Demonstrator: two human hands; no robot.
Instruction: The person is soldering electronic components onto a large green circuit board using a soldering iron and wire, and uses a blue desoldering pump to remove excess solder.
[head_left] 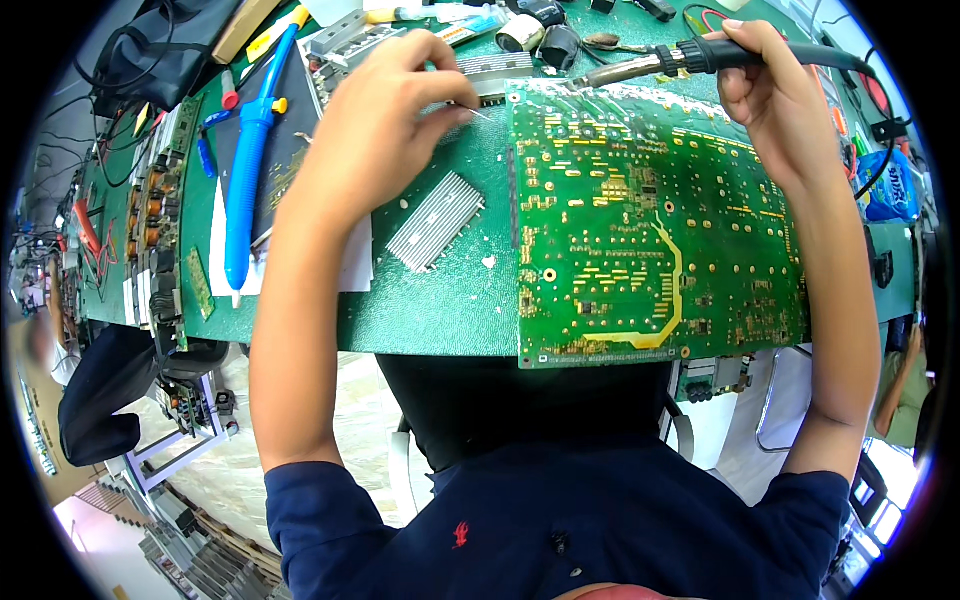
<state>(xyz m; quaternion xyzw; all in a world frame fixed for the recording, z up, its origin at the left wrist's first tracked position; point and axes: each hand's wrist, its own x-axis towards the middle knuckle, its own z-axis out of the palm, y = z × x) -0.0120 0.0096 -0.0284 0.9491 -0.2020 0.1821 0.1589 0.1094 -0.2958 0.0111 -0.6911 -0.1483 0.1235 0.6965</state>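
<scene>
My right hand [775, 105] is closed around the black handle of a soldering iron [635, 68]. The iron points left, and its metal tip is at the upper left edge of a large green circuit board [610, 290]. My left hand [405, 110] pinches a thin, silvery, wire-like piece [482, 114] between thumb and forefinger, just left of the board's upper corner. Whether it is solder is too small to tell. Below that hand a grey finned heatsink [436, 222] lies on the green mat [440, 318]. The board overhangs the table's front edge.
A blue desoldering pump [250, 170] lies on the left, beside another populated board [155, 230]. Metal parts [500, 68] and dark cylindrical parts [558, 46] crowd the back. A thick cable [835, 57] trails from the iron near a blue packet [888, 185]. Other people sit at both far sides.
</scene>
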